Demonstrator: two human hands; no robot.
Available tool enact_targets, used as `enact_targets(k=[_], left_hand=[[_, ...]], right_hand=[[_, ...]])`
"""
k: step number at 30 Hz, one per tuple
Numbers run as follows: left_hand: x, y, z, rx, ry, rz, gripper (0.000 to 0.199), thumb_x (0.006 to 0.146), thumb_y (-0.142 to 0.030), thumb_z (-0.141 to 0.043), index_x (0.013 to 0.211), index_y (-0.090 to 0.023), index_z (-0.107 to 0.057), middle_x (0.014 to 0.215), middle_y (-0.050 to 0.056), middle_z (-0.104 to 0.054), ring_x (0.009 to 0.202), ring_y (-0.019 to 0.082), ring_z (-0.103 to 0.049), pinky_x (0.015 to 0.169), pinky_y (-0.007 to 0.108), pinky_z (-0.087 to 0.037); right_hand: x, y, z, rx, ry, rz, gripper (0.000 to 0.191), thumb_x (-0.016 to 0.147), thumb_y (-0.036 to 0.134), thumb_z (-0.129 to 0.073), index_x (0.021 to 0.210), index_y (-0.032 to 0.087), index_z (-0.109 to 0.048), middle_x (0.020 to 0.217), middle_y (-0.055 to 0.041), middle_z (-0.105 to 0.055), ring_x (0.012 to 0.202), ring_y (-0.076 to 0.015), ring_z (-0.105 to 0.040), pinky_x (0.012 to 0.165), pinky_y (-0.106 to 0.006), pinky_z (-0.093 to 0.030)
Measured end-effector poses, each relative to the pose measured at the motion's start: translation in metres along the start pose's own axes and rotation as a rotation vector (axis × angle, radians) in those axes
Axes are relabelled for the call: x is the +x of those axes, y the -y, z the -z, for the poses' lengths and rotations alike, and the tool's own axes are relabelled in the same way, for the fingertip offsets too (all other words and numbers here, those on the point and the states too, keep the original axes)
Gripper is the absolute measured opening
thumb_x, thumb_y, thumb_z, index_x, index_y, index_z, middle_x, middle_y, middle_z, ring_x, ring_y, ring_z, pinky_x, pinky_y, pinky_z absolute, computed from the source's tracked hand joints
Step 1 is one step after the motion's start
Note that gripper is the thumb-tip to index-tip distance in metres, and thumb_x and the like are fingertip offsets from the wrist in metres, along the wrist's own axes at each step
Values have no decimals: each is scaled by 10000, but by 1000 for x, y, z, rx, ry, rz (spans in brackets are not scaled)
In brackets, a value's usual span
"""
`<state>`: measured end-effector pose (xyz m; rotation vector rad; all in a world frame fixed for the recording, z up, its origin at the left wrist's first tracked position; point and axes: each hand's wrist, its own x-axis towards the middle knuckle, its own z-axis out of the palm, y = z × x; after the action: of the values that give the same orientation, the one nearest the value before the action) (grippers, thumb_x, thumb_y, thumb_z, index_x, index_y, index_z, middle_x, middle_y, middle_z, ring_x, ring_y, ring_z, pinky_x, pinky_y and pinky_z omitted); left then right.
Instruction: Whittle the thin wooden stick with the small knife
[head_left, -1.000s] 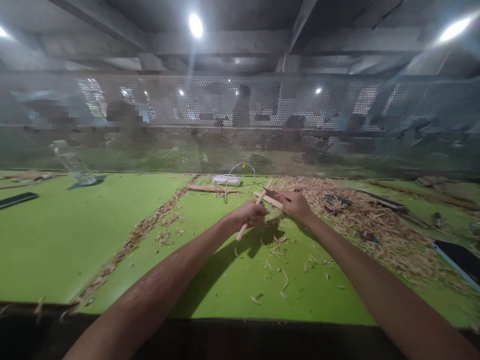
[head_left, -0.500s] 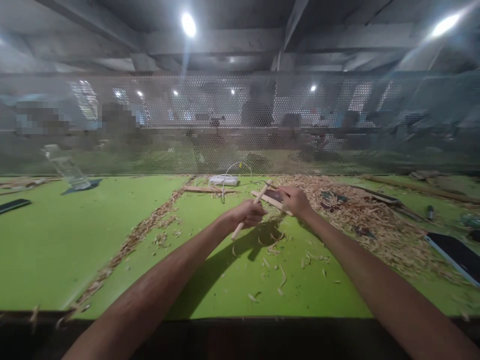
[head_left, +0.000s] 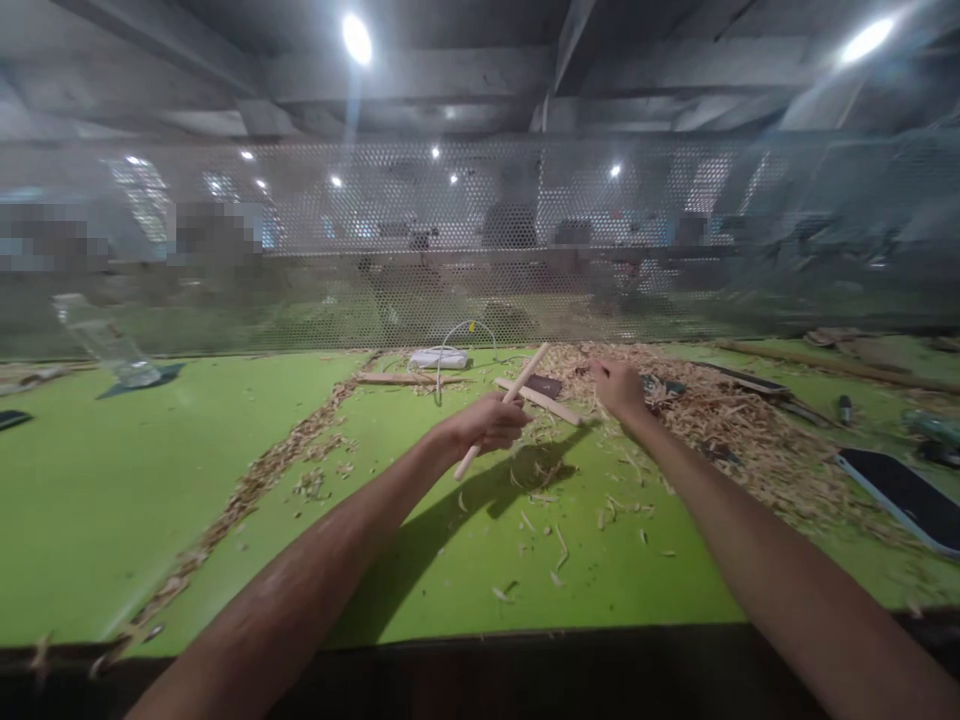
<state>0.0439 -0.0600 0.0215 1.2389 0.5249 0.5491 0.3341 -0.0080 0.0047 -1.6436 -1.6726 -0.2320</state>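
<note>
1. In the head view, here's the left hand (head_left: 495,422), fingers wrapped around the pale stick (head_left: 528,373) near its middle, both ends poking out past the fist.
2. The stick sits above the green table (head_left: 600,590), tilted, its far end up and to the right, its near end down to the left. It crosses in front of a second stick (head_left: 551,405); whether the two touch, I can't tell.
3. Now the right hand (head_left: 621,388) — fingers curled, over the edge of the wood shavings (head_left: 720,425), apart from both sticks. Anything pinched in there? Can't tell from this angle.
4. How will it handle? Light, I'd judge, and stiff along its length, dry rather than slippery, though something this slim could snap if bent hard. The middle looks the best place to hold it, with the ends better left free.
5. And its looks: slender, straight, creamy bare wood, apparently smooth, with no paint showing. The second stick matches that pale colour, lying slantwise beside a dark flat piece (head_left: 544,384), and loose curls (head_left: 561,545) dot the green in front.
</note>
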Motion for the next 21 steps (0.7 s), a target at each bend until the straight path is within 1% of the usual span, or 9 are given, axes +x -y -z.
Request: enact_targets(k=[1,2,4,5,7,10,14,17,21], left_hand=[[1,1,2,-20,-11,-8,432,871,-119,-760,777,-259,-362,490,-147,-389,333,26,-303,316,123,-269],[2,2,5,-41,-25,-10,441,870,-119,-759,770,-262,-354,485,-149,-381,332,26,-298,312,123,-263],[5,6,9,-79,-55,-18,444,866,-105,-752,755,-262,-352,482,-146,-378,331,27,-304,309,122,-249],[6,8,10,-94,-67,-25,436,866,-97,-746,745,-259,-359,481,-142,-382,332,27,-310,310,121,-244],[7,11,10,-114,-74,-26,415,874,-100,-734,724,-250,-377,469,-135,-381,332,27,-314,313,121,-240],[7,9,8,-134,-74,-2,392,877,-130,-738,709,-241,-402,441,-144,-342,323,28,-277,310,128,-224],[6,5,7,-144,-115,23,394,870,-142,-734,692,-236,-396,453,-141,-347,331,23,-271,315,126,-218],[8,8,11,-111,-133,36,368,885,-138,-715,703,-235,-410,472,-137,-362,338,30,-298,318,127,-232],[11,11,14,-69,-176,41,328,873,-103,-726,734,-222,-454,487,-132,-390,339,27,-324,324,122,-236]], right_hand=[[1,3,1,44,-13,-1,417,1061,337,-497,1035,200,-891,1044,-161,-852,974,-345,-782,851,-407,-578],[1,8,2,101,-17,29,409,1061,340,-504,1043,210,-891,1080,-159,-851,1005,-348,-786,873,-412,-584],[-4,25,0,234,5,170,391,1063,341,-514,1068,228,-888,1135,-147,-847,1051,-336,-789,912,-411,-590],[-8,35,-1,286,36,246,379,1063,345,-524,1076,240,-888,1134,-136,-848,1045,-326,-791,913,-409,-594],[-18,52,-5,341,112,363,357,1059,361,-548,1052,259,-890,1071,-116,-854,979,-311,-795,879,-409,-599],[-31,67,-10,369,180,464,345,1057,374,-569,1033,266,-896,1006,-102,-854,902,-295,-790,829,-405,-599],[-37,70,-15,369,175,529,351,1071,365,-570,1089,240,-897,993,-107,-857,851,-276,-783,778,-386,-597],[-37,69,-19,305,160,584,350,1086,343,-563,1124,219,-888,959,-100,-856,784,-245,-763,712,-346,-567],[-36,65,-24,218,122,641,326,1097,317,-581,1120,189,-880,949,-109,-856,789,-230,-762,688,-307,-538]])
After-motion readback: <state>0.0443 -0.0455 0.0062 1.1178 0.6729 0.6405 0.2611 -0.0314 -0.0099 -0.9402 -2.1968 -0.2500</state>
